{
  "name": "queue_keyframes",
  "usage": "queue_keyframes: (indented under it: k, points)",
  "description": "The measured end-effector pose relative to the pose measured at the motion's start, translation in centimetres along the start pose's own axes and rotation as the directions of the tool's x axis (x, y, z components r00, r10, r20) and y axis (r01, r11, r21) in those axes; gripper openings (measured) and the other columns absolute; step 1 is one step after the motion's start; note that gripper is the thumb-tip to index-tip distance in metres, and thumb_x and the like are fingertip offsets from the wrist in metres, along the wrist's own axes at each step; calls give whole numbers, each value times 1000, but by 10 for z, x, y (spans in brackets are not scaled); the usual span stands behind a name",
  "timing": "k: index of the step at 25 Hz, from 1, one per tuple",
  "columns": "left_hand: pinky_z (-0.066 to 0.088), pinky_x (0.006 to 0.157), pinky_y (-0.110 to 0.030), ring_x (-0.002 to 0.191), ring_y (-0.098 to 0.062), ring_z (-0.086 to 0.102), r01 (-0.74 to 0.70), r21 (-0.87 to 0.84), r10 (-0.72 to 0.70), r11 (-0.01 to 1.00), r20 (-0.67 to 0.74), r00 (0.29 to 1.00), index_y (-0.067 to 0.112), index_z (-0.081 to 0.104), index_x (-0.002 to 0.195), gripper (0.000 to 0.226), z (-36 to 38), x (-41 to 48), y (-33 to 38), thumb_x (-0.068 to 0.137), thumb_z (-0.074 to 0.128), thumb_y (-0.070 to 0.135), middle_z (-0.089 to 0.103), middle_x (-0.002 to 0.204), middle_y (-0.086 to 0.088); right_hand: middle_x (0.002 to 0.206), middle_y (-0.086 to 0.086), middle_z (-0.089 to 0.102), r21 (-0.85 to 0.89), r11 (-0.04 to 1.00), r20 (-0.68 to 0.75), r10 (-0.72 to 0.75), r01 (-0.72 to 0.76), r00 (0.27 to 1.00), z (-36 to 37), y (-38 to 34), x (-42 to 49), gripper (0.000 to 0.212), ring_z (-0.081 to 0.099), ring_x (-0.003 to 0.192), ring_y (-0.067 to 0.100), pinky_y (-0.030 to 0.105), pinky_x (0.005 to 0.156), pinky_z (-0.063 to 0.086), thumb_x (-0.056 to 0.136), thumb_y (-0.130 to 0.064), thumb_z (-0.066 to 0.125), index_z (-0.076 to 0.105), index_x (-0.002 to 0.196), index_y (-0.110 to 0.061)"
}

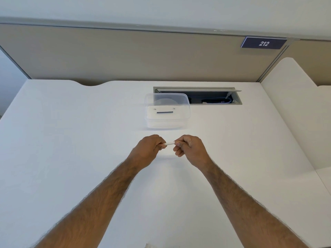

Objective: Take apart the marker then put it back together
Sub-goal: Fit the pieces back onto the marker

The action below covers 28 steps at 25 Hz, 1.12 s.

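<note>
Just below the centre of the frame, two bare forearms reach up from the bottom edge and meet over the plain white table point(71, 140). The left hand point(149, 149) is curled closed around one end of a slim white plastic marker point(169, 143), and the right hand point(189, 147) pinches the other end between thumb and forefinger, the remaining fingers folded under. Only a short stretch of the barrel shows between the two hands, lying roughly level and held clear above the table; both ends are hidden, so I cannot tell whether the cap is on or off.

The marker looks light, rigid and smooth, so it will likely slip under a loose hold. A firm pinch close to each end, with the hands pulling or twisting straight along the barrel, seems the safest way to part it. A thin plastic barrel may flex or crack if bent sideways.

Farther up, at centre frame, a clear rectangular plastic container point(167, 120) sits on the table, with a thin dark rod-shaped piece point(164, 112) inside. Behind it to the right lies an open grey cable hatch point(197, 95) set into the table. At upper right, a dark sign reading 212 point(263, 43) hangs on the beige partition point(125, 56).
</note>
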<state>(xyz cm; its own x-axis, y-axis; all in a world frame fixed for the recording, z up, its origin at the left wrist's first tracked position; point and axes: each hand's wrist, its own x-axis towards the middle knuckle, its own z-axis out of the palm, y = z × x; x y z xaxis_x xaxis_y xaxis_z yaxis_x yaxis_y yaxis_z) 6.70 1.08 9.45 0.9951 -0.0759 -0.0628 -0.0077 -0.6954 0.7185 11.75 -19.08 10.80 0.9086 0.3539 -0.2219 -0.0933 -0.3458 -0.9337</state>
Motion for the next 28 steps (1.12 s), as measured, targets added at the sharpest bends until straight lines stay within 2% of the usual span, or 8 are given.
queue_keyframes:
  k: [2,4,7,12,18,23,25,28]
  points:
    - [49,72,-36,80,-15,57,18,-41,-17,999,31,999,23,66,88,17,-3,1,5,102,55,21,61,83,10,74,13,72,-21,999,-5,-28,28,1000,-3,0,0,15,66,59,20,30,59,57,95,0,56,69,89,2]
    - [48,77,-33,81,-16,57,61,-71,-52,996,127,991,17,68,93,20,-7,3,7,104,52,22,66,88,3,74,12,72,-41,998,-5,-54,54,999,-5,1,1,14,66,61,20,31,61,58,94,0,56,69,88,0]
    - [54,83,-37,79,-17,61,172,-82,-148,982,244,958,8,73,102,26,-12,4,3,105,48,15,72,89,-6,75,12,72,-76,995,12,-67,68,998,-5,4,2,13,66,62,19,32,63,58,94,-2,57,69,87,-1]
    - [58,82,-44,78,-19,66,195,-6,-190,981,188,964,27,72,84,28,-17,3,3,98,52,15,71,75,9,75,13,72,-105,993,14,-55,56,998,-2,5,0,15,63,58,16,25,58,54,95,-2,55,68,86,-3]
    - [57,76,-41,79,-16,67,203,23,-204,979,120,972,31,72,79,23,-18,2,12,95,59,21,71,73,13,69,7,67,-183,979,10,-88,88,996,-1,5,-2,21,56,54,10,19,55,46,96,-4,51,65,81,-10]
    - [45,61,-29,70,-10,59,239,73,-244,968,59,968,35,69,69,24,-18,2,17,91,65,28,69,75,14,64,-1,61,-212,970,13,-119,119,993,1,8,-3,22,49,58,12,30,58,43,97,-6,50,64,80,-10]
    - [47,64,-32,73,-12,61,228,31,-229,973,95,969,33,71,75,21,-20,2,18,94,63,28,71,78,13,64,-3,60,-218,965,3,-150,147,989,-1,7,-2,21,47,59,12,30,58,42,97,-6,51,64,81,-10]
    - [53,82,-35,80,-19,67,183,-35,-170,982,233,957,16,76,100,22,-28,3,17,102,54,19,75,87,5,66,-1,59,-255,949,16,-189,187,982,-5,6,-1,21,47,60,9,26,57,39,96,-3,50,63,82,-11]
